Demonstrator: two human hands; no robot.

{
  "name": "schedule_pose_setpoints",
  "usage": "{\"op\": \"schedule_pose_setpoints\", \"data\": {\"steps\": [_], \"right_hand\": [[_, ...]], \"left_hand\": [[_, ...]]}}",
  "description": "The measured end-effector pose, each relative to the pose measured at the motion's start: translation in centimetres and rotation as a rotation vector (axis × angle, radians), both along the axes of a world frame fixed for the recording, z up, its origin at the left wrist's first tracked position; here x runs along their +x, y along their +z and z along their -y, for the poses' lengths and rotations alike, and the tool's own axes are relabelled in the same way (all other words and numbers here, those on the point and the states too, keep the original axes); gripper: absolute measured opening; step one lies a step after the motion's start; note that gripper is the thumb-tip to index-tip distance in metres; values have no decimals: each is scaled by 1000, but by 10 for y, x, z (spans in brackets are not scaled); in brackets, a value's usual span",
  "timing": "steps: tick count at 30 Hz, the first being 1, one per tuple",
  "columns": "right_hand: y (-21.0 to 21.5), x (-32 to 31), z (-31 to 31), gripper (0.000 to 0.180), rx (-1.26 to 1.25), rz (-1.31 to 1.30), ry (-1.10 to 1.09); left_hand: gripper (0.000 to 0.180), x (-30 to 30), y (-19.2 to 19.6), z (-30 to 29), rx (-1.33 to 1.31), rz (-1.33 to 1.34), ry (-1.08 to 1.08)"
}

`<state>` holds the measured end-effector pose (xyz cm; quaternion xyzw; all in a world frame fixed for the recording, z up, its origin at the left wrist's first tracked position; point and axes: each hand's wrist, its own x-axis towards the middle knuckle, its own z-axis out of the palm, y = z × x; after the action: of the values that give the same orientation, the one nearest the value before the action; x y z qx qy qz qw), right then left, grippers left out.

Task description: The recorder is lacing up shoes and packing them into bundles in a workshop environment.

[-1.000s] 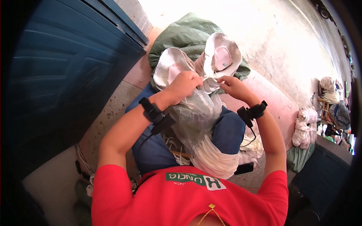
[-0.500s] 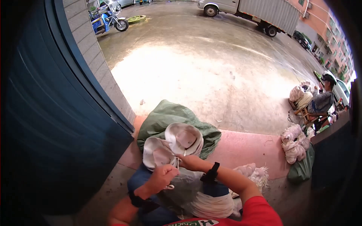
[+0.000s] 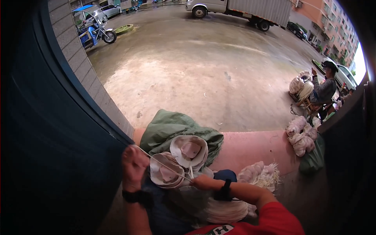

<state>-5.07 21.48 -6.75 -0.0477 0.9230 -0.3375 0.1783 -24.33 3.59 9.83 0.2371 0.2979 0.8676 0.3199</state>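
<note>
My left hand is raised to the left and grips one end of a white string pulled taut. My right hand pinches the string's other end at a stack of white hat-shaped pieces on my lap. A second white stack leans beside it against a green sack. A clear plastic bag lies over my knees under my right forearm. Both wrists wear black bands.
A dark blue door fills the left side. White bundles and a frayed white pile lie on the pink step. Another person sits at the right. A truck and a motorcycle stand on the wet yard.
The view has tilted up from my lap to the yard. My left hand moved out to the left, drawing the string taut from the white stack; my right hand stays at the stack.
</note>
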Motion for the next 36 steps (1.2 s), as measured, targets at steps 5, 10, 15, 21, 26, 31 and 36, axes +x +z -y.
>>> {"op": "schedule_pose_setpoints", "data": {"steps": [5,10,15,21,26,31,36], "right_hand": [[-22,19,-9,27,-452,-4,-369],[-13,14,-15,28,-581,-14,-424],[-22,7,-11,24,-652,-100,-399],[-45,17,-40,27,-534,-60,-499],[-54,2,-60,32,-818,24,-779],[-25,-9,-39,42,-907,266,-874],[-32,-16,-48,47,-860,312,-935]], "left_hand": [[16,-11,7,-23,-163,184,273],[23,50,-188,-39,-1084,-870,-53],[27,94,-242,-73,-1170,-1172,-69],[35,80,-261,-108,-1058,-1029,-85],[9,93,-274,-104,-1207,-1064,131],[7,99,-267,-74,-1291,-1072,126],[9,115,-269,-68,-1548,-1027,197]]}}
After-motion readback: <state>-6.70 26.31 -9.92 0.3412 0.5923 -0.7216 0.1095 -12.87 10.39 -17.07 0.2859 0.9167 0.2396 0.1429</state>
